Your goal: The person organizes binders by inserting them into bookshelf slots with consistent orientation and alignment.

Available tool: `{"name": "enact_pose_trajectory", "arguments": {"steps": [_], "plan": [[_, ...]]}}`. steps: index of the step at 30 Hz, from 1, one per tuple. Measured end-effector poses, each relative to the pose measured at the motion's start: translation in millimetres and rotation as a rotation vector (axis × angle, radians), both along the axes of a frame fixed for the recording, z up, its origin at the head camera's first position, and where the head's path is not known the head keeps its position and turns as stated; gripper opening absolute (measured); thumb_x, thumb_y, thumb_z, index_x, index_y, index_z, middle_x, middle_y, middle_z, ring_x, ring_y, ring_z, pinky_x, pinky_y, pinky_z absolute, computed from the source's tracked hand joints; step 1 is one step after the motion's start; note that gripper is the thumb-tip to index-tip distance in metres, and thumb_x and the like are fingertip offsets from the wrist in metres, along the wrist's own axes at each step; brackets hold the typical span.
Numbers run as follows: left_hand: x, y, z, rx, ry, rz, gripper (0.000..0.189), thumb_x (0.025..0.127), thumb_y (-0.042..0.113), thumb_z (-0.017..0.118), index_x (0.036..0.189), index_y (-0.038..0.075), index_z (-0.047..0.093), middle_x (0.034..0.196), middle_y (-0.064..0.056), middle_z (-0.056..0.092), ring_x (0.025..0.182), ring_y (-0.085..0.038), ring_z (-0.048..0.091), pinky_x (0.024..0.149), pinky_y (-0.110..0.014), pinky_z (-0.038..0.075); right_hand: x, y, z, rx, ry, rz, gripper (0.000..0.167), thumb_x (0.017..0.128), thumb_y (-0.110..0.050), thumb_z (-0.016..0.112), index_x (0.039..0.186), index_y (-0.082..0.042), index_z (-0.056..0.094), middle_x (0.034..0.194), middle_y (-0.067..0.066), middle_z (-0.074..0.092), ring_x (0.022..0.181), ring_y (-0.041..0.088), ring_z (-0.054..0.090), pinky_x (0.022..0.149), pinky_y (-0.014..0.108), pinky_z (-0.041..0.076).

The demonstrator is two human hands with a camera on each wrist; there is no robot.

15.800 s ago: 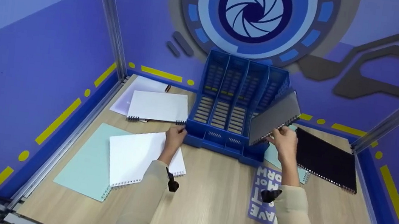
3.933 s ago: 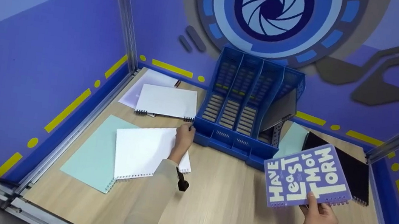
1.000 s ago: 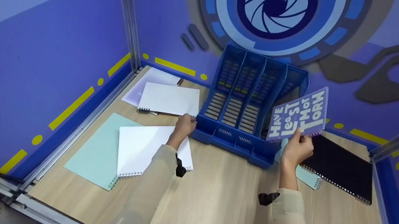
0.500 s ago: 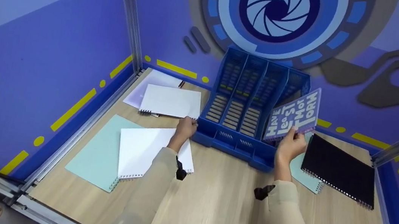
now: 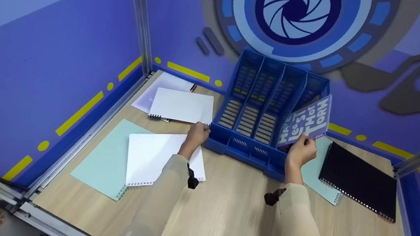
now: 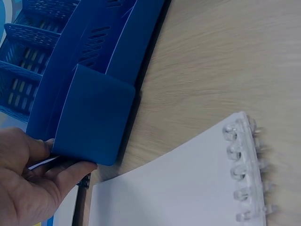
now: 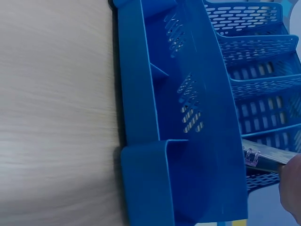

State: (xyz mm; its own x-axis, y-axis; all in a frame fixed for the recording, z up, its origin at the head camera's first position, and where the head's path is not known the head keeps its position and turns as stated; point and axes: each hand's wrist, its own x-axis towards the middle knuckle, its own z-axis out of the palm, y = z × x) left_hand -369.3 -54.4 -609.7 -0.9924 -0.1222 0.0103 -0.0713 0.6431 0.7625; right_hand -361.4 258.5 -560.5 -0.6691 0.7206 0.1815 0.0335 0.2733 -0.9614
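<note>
My right hand (image 5: pixel 301 154) pinches a purple spiral notebook (image 5: pixel 308 116) with white lettering by its lower edge. It leans in the rightmost compartment of a blue file rack (image 5: pixel 247 143), its right end above the rack's low front. In the right wrist view, the notebook's spiral end (image 7: pixel 251 157) sits behind the rack's front wall. My left hand (image 5: pixel 197 135) grips the rack's front left corner; in the left wrist view, thumb and fingers close on its front pocket (image 6: pixel 96 117). The grey notebook behind the purple one is almost wholly hidden.
Left of the rack lie a white notebook (image 5: pixel 181 105) over a lilac one (image 5: pixel 146 94), and an open-looking white pad (image 5: pixel 153 159) over a mint notebook (image 5: pixel 102 161). On the right, a black spiral notebook (image 5: pixel 358 180) partly covers another mint one (image 5: pixel 315 173).
The grey notebook once in my right hand went into the right compartment. My right hand then lifted the purple notebook from the table and has lowered it into that compartment. The left hand keeps its hold.
</note>
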Motion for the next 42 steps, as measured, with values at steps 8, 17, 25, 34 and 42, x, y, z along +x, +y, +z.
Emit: {"name": "enact_pose_trajectory", "arguments": {"steps": [8,17,25,34,42], "plan": [[-0.7,-0.4,-0.9,0.010,0.000,-0.004,0.016,0.095,0.006,0.063,0.093,0.000,0.078,0.093,-0.012,0.073,0.080,-0.021,0.058,0.082,-0.042,0.053,-7.9,-4.3,-7.5,-0.084,-0.043,0.037,0.029,0.105,-0.025,0.057,0.096,0.002,0.065,0.099,0.016,0.067,0.075,0.012,0.053,0.071,0.026,0.040],[1.1,-1.8,-0.1,0.008,0.041,-0.007,0.015,0.093,0.004,0.065,0.096,-0.001,0.079,0.099,-0.015,0.075,0.089,-0.028,0.067,0.085,-0.044,0.054,-16.1,-8.5,-9.8,-0.143,-0.072,0.091,0.032,0.105,-0.028,0.056,0.081,-0.008,0.049,0.083,0.005,0.054,0.070,0.015,0.045,0.066,0.030,0.035],[1.0,-1.4,1.9,0.011,0.046,-0.016,0.024,0.092,0.003,0.064,0.068,0.002,0.063,0.069,-0.004,0.054,0.072,-0.022,0.048,0.071,-0.041,0.045,-15.2,-9.6,-16.9,-0.113,-0.110,0.132,0.028,0.105,-0.023,0.055,0.111,0.002,0.067,0.116,0.019,0.067,0.097,0.028,0.061,0.084,0.038,0.045],[0.3,-3.8,1.6,-0.004,0.065,-0.047,0.027,0.092,0.003,0.064,0.066,0.003,0.060,0.068,-0.002,0.051,0.071,-0.022,0.047,0.069,-0.039,0.044,-8.4,-1.5,-11.7,-0.198,-0.134,0.321,0.036,0.104,-0.012,0.050,0.137,0.001,0.059,0.129,0.022,0.062,0.103,0.029,0.058,0.080,0.032,0.049],[-0.2,-4.5,-1.3,0.013,0.024,-0.032,0.016,0.094,0.006,0.064,0.085,-0.001,0.075,0.081,-0.007,0.066,0.078,-0.022,0.057,0.077,-0.041,0.050,3.4,3.6,5.6,-0.327,-0.255,0.533,0.047,0.105,-0.005,0.045,0.150,0.009,0.039,0.151,0.028,0.043,0.136,0.036,0.049,0.107,0.041,0.045]]}}
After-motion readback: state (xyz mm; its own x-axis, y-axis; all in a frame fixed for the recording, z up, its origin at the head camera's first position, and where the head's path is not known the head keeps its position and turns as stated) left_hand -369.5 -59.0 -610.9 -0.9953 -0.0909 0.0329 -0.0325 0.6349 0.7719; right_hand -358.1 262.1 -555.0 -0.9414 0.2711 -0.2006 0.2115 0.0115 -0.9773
